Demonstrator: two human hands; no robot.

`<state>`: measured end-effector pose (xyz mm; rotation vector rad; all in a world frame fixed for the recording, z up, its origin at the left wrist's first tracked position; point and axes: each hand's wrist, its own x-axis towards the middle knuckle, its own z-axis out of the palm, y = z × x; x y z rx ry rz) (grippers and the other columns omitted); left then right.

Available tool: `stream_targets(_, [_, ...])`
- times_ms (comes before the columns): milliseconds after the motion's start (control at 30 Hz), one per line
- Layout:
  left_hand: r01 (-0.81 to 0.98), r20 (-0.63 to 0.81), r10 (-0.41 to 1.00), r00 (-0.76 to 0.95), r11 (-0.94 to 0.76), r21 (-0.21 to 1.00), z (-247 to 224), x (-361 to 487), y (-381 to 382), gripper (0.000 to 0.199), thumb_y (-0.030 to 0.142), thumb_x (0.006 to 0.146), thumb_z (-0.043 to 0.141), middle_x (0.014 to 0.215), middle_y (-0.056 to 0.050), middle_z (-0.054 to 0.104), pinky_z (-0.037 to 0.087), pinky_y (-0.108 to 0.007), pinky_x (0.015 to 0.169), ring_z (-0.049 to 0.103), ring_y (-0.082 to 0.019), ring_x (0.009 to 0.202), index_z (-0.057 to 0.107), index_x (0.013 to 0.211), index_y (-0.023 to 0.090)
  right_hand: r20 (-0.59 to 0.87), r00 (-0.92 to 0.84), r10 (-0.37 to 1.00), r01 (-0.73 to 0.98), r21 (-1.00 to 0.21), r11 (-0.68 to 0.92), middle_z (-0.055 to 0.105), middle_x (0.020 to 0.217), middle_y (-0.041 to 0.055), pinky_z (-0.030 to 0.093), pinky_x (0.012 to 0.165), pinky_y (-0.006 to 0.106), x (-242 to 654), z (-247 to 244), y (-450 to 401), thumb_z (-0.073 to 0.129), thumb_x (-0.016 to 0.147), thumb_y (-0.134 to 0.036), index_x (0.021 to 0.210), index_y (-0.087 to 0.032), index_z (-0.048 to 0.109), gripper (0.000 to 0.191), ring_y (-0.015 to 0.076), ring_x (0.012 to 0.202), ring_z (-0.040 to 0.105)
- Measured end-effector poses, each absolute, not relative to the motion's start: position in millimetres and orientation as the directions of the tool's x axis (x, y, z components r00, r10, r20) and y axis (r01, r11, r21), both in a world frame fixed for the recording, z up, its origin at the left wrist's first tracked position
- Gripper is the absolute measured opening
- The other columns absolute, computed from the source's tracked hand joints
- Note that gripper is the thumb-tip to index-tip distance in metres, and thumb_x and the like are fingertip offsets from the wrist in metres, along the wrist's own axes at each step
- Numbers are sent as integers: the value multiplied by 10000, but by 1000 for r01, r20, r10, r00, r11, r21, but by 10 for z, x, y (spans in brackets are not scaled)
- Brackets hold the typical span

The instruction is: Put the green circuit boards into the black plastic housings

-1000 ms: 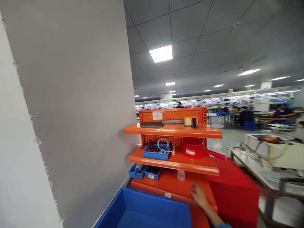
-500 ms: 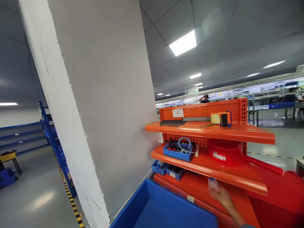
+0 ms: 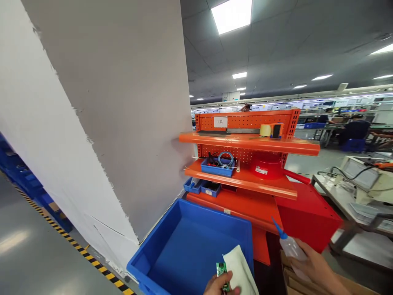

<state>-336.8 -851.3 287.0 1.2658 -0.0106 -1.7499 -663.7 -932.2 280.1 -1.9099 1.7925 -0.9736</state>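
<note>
My right hand (image 3: 310,264) is wrapped round a translucent squeeze bottle (image 3: 291,250) with a blue pointed nozzle, held tilted at the lower right, in front of the orange shelf unit. At the bottom edge, my left hand (image 3: 218,284) grips a small green circuit board (image 3: 221,270). A folded white cloth (image 3: 240,268) lies against the same hand, and its hold on the cloth is partly hidden. Both items are over the right part of a large blue bin (image 3: 187,246).
Orange shelves (image 3: 245,141) carry a tape roll, a blue tool tray (image 3: 217,168) and a red round container (image 3: 266,167). Below the bottle are cardboard boxes (image 3: 294,282). A wall (image 3: 132,102) rises at left; a metal cart (image 3: 362,205) stands at right. People sit far off.
My right hand has brought the bottle out from the lower shelf, toward me. My left hand, the board and the cloth have come into view. The camera has shifted, showing more of the bin.
</note>
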Motion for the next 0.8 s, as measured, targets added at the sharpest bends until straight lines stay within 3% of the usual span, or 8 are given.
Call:
stream_targets(167, [656, -778, -628, 1, -587, 475, 3046, -3474, -8556, 326, 152, 660, 734, 494, 2, 516, 255, -114, 323, 655, -221, 559, 415, 715, 186, 323, 275, -906, -840, -377, -390, 636, 1098, 61, 471, 888, 351, -6231, 2983, -8860, 561, 613, -196, 1171, -241, 596, 561, 258, 1025, 584])
stream_targets(267, [662, -790, -612, -22, -601, 447, 3126, -3450, -8557, 317, 131, 657, 730, 505, 0, 515, 269, -104, 326, 659, -216, 573, 422, 716, 180, 361, 387, -849, -876, -144, -461, 635, 1070, 61, 470, 855, 378, -6048, 3083, -8749, 550, 556, -121, 1173, -285, 606, 641, 278, 1009, 578])
stream_targets(367, [673, -800, -599, -25, -602, 430, 3134, -3409, -8574, 279, 124, 700, 697, 523, -4, 524, 285, -103, 326, 658, -200, 569, 425, 731, 176, 422, 438, -794, -884, 39, -466, 644, 1011, 63, 460, 754, 370, -5903, 3160, -8732, 563, 562, -103, 1096, -317, 644, 580, 278, 912, 583])
stream_targets(500, [677, -781, -622, -57, -599, 428, 3005, -3349, -8608, 277, 137, 722, 681, 489, 19, 481, 266, -104, 310, 659, -193, 563, 409, 702, 182, 505, 469, -724, -876, 164, -453, 655, 884, 31, 409, 670, 339, -5745, 3239, -8801, 610, 485, -74, 984, -342, 671, 569, 254, 785, 562])
stream_targets(633, [676, -753, -653, -86, -593, 437, 2801, -3302, -8642, 294, 156, 684, 718, 481, 9, 490, 274, -119, 309, 665, -218, 584, 425, 692, 181, 549, 510, -662, -857, 263, -443, 653, 835, 26, 385, 665, 341, -5663, 3271, -8915, 643, 421, -59, 911, -334, 681, 562, 253, 774, 544])
stream_targets(800, [691, -750, -656, -82, -579, 432, 2674, -3291, -8681, 322, 151, 652, 744, 450, 21, 473, 258, -126, 313, 651, -217, 540, 428, 698, 186, 530, 524, -667, -850, 272, -452, 650, 860, 44, 415, 700, 375, -5647, 3267, -8994, 629, 469, -64, 929, -331, 679, 534, 267, 802, 561])
